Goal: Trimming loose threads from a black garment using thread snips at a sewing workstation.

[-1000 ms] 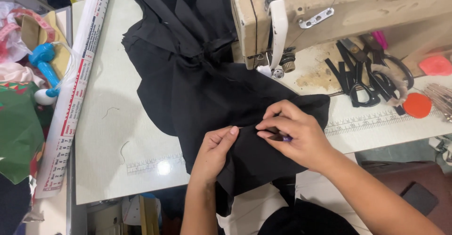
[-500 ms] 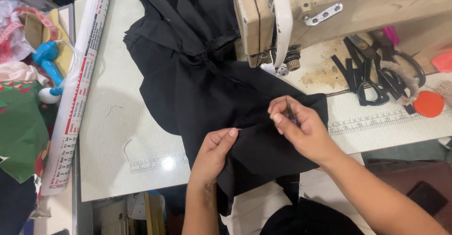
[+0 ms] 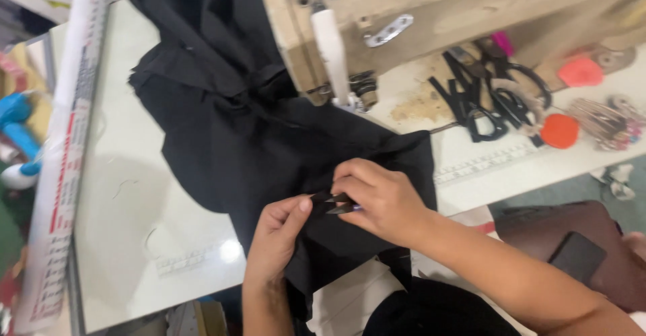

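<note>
My right hand point(image 3: 383, 200) is closed around a small dark thread snipper point(image 3: 340, 205), whose blades point left toward my left hand point(image 3: 279, 231). My left hand pinches a fold of the black fabric point(image 3: 269, 141) between thumb and fingers, just beside the snipper tips; whether the blades touch the cloth I cannot tell. Both hands rest on the lower edge of the fabric, near the front edge of the white table point(image 3: 134, 215).

The fabric spreads upward across the table and passes beneath the head of the beige sewing machine point(image 3: 377, 19), bunching to its left. To the right of the machine lie black scissors point(image 3: 491, 100), an orange round disc point(image 3: 560, 130) and a pink piece point(image 3: 580, 72). A printed ruler strip point(image 3: 481, 164) runs along the table edge below the scissors. A long white printed roll point(image 3: 70, 141) lies along the left side of the table.
</note>
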